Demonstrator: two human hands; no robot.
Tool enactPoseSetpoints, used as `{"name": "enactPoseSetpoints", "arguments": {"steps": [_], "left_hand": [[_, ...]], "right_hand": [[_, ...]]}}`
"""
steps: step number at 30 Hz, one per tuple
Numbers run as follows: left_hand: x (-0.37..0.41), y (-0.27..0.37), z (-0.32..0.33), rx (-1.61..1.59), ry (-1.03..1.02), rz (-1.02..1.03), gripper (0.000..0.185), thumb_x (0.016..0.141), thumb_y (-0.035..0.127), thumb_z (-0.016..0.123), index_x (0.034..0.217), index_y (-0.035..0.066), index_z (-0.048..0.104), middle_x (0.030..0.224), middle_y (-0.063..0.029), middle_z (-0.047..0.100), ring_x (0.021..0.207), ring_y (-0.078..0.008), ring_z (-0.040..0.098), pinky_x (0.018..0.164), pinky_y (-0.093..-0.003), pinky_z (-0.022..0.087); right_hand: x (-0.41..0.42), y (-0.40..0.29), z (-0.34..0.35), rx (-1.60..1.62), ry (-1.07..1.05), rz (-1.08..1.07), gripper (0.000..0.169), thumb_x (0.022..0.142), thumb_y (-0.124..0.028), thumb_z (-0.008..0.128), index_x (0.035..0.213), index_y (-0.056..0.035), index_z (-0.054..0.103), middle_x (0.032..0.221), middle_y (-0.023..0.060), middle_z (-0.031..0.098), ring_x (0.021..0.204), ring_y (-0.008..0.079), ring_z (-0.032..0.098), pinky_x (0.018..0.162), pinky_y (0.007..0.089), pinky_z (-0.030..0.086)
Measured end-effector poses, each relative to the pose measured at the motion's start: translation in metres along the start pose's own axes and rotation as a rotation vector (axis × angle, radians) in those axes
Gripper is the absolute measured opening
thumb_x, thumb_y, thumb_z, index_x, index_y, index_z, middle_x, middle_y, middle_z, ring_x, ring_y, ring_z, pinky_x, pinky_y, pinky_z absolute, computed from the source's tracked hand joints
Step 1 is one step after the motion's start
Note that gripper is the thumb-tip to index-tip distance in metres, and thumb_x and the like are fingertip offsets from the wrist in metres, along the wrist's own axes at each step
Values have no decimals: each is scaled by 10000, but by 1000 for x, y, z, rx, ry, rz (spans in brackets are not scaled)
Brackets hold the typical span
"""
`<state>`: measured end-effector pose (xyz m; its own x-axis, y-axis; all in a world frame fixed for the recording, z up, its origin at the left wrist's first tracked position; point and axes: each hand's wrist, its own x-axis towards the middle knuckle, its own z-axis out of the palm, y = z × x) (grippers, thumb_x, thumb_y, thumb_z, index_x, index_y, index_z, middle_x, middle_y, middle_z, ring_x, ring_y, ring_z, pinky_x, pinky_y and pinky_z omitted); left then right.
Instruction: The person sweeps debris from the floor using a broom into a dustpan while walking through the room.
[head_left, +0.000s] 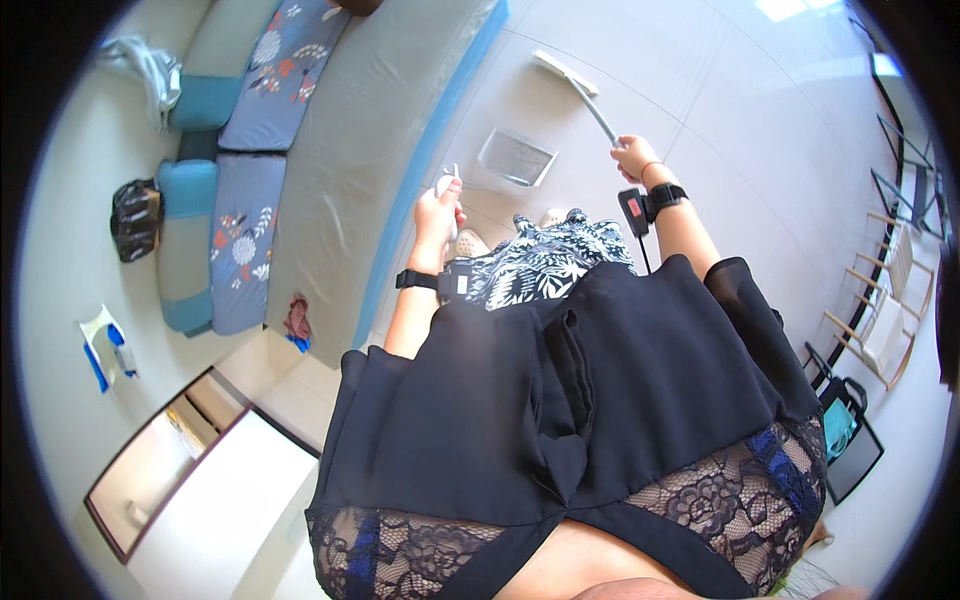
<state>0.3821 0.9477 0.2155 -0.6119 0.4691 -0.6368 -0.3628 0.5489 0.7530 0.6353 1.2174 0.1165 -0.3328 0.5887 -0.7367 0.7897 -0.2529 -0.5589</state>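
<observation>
My right hand grips the grey handle of a floor broom. Its long pale head lies on the floor ahead, tilted across the tiles. In my left hand is a white handle with a small hook-like end. A grey dustpan rests on the floor between the two hands, nearer the left one. Whether the white handle joins the dustpan is hard to make out. Both wrists wear black straps with small devices.
A sofa with a blue lower edge and floral cushions runs along the left. A crumpled cloth lies on its near end. Wooden chairs line the right wall. My light clogs stand below the patterned skirt.
</observation>
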Motion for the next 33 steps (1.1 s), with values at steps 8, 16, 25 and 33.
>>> {"name": "enactPoseSetpoints", "arguments": {"steps": [8, 16, 25, 33], "left_hand": [[2, -19, -21, -93, 44, 12, 362, 834, 364, 679, 775, 34, 543, 565, -19, 533, 441, -102, 517, 410, -249, 417], [-7, -36, -64, -120, 4, -5, 363, 826, 362, 687, 793, 33, 535, 572, -22, 539, 450, -104, 529, 413, -246, 428], [-56, -69, -158, -208, 114, -57, 357, 845, 371, 665, 816, 39, 537, 571, -14, 531, 437, -101, 516, 407, -241, 419], [-68, -112, -200, -219, 151, -7, 361, 862, 375, 647, 804, 39, 529, 556, -13, 514, 424, -110, 501, 395, -253, 397]], "right_hand": [[-105, -31, 32, -288, -337, 102, 479, 824, -154, 580, 1294, -111, 500, 658, 38, 555, 444, 104, 463, 378, 258, 369], [-114, -53, 49, 43, -144, 123, 476, 840, -178, 587, 1299, -95, 493, 669, 35, 564, 445, 79, 439, 383, 212, 336], [-3, -68, 155, -36, 63, -43, 394, 832, -122, 556, 1218, -46, 533, 612, 30, 515, 468, 115, 500, 369, 260, 364], [-100, -51, 219, -387, -57, -100, 440, 806, -133, 569, 1246, -136, 547, 662, 59, 554, 466, 148, 506, 394, 306, 414]]}}
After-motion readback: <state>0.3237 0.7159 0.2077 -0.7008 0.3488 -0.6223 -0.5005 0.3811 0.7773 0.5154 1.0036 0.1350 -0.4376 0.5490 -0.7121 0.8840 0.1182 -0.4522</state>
